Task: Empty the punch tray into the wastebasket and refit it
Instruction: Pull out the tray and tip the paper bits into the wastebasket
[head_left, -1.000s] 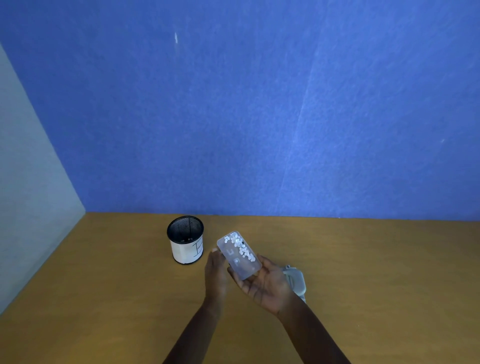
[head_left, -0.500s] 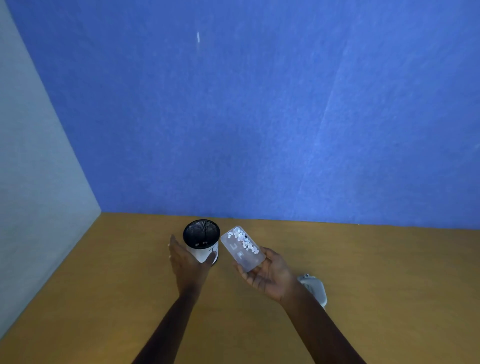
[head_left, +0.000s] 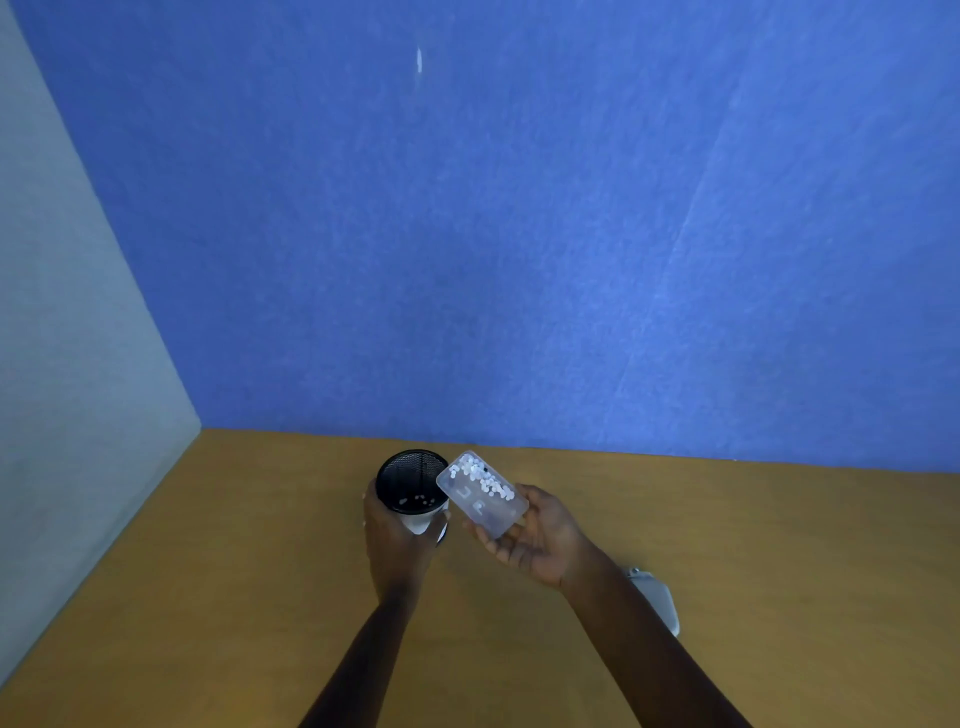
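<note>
Left hand (head_left: 397, 540) grips black mesh wastebasket (head_left: 412, 486); right hand (head_left: 535, 538) holds clear plastic punch tray (head_left: 482, 494) (chads loose): tip its far corner over the rim.

wastebasket (head_left: 411, 486) in left hand (head_left: 397, 545), on table (head_left: 234, 571) | punch tray (head_left: 482, 493) in right hand (head_left: 540, 540), just right of wastebasket | hole punch (head_left: 657, 597) behind right forearm

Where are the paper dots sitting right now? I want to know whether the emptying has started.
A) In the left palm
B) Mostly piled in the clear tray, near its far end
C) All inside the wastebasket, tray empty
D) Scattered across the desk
B: the white paper dots lie heaped in the clear tray, held by the right hand beside the wastebasket, which the left hand grips.
</note>
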